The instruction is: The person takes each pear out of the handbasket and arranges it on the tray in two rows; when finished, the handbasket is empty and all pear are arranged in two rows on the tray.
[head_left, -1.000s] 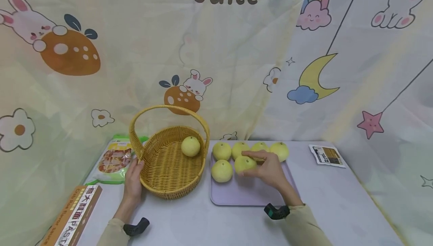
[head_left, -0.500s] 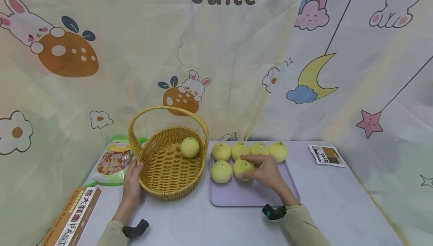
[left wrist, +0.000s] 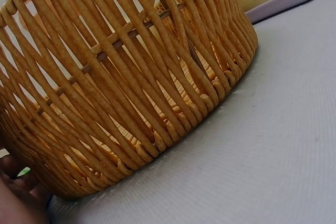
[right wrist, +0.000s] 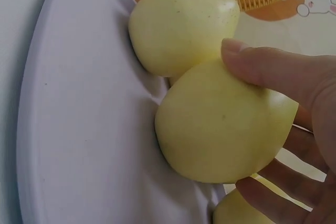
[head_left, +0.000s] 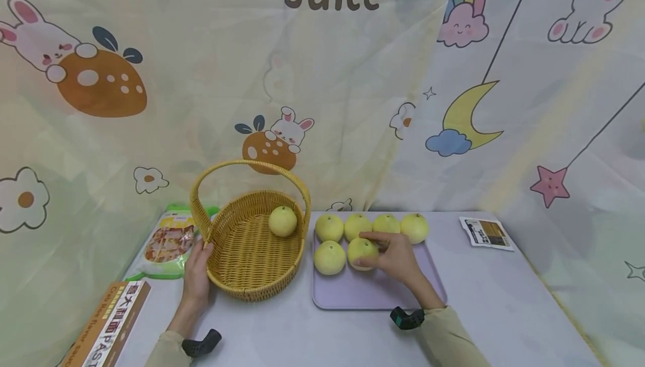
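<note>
In the head view my left hand (head_left: 197, 272) rests along the outer left side of the wicker basket (head_left: 254, 288), its fingers against the wall near the rim. Part of that hand (left wrist: 21, 198) shows at the lower left of the left wrist view; the fingertips are hidden. One pale yellow round pear (head_left: 283, 221) lies inside the basket at the back right. My right hand (head_left: 398, 255) holds another pear (head_left: 361, 252) over the purple tray (head_left: 363, 298), thumb on one side and fingers on the other. Left of it sits a pear (right wrist: 181, 24) in the right wrist view.
Along the tray's back edge stands a row of several pears (head_left: 330, 227). A green-edged food bag (head_left: 168, 244) lies behind the left hand, with a pasta box (head_left: 108, 322) in front of it. At the back right lies a small packet (head_left: 486, 233).
The right hand, with the pear, has shifted slightly left and down beside the front-left pear, mostly in the first half second. The left hand and basket look nearly unchanged.
</note>
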A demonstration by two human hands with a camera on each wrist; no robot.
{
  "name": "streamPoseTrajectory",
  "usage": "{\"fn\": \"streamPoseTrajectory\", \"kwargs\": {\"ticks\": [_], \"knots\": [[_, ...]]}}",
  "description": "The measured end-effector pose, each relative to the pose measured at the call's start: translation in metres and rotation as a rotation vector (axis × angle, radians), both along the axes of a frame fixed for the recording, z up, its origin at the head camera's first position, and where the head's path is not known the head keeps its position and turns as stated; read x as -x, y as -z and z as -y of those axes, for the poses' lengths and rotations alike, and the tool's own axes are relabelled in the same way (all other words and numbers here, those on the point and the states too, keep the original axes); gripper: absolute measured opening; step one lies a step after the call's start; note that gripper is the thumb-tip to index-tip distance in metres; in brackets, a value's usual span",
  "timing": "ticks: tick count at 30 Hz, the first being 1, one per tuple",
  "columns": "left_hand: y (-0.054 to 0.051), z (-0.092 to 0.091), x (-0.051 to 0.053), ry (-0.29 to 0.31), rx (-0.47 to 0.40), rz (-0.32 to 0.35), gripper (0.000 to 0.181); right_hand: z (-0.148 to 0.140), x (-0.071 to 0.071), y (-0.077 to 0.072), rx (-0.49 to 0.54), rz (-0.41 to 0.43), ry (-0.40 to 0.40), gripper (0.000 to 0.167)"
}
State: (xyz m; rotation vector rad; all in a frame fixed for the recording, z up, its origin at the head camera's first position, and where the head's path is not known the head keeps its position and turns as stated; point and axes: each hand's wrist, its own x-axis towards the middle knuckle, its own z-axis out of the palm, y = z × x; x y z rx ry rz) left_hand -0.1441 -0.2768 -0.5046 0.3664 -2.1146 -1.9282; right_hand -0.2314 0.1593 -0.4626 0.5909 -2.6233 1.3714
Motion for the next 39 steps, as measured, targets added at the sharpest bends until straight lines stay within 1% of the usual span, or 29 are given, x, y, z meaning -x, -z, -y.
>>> {"fn": "streamPoseTrajectory", "kwargs": {"ticks": [5, 8, 14, 18, 23, 26, 28, 32, 35, 39], "knots": [[0.0, -0.001, -0.001, 0.002, -0.007, -0.005, 0.059, 0.001, 0.0, 0.002, -0.006, -0.02, -0.017, 0.057], [-0.001, -0.001, -0.001, -0.001, 0.002, -0.007, 0.06, 0.0, 0.001, 0.002, -0.029, -0.03, -0.019, 0.057], [-0.001, -0.002, -0.001, -0.003, 0.011, -0.016, 0.061, -0.001, 0.001, 0.0, -0.076, -0.038, -0.044, 0.058], [-0.001, -0.003, -0.001, 0.001, 0.01, -0.022, 0.062, -0.002, 0.0, 0.0, -0.079, -0.046, -0.068, 0.059], [-0.002, -0.003, -0.001, -0.001, 0.015, -0.023, 0.062, -0.003, 0.002, -0.002, -0.11, -0.084, -0.078, 0.06], [-0.002, -0.002, -0.002, -0.001, 0.016, -0.025, 0.062, -0.003, 0.002, -0.006, -0.124, -0.129, -0.073, 0.059], [-0.002, -0.002, -0.002, -0.004, 0.016, -0.026, 0.062, -0.002, 0.001, -0.009, -0.112, -0.169, -0.069, 0.056], [-0.001, -0.001, -0.002, -0.007, 0.01, -0.03, 0.061, 0.004, -0.004, -0.019, -0.042, -0.282, -0.074, 0.048], [-0.001, -0.001, -0.002, -0.009, 0.0, -0.028, 0.06, 0.012, -0.012, -0.029, 0.014, -0.363, -0.087, 0.043], [0.0, -0.001, -0.001, -0.006, -0.003, -0.024, 0.06, 0.024, -0.023, -0.041, 0.093, -0.426, -0.148, 0.037]]}}
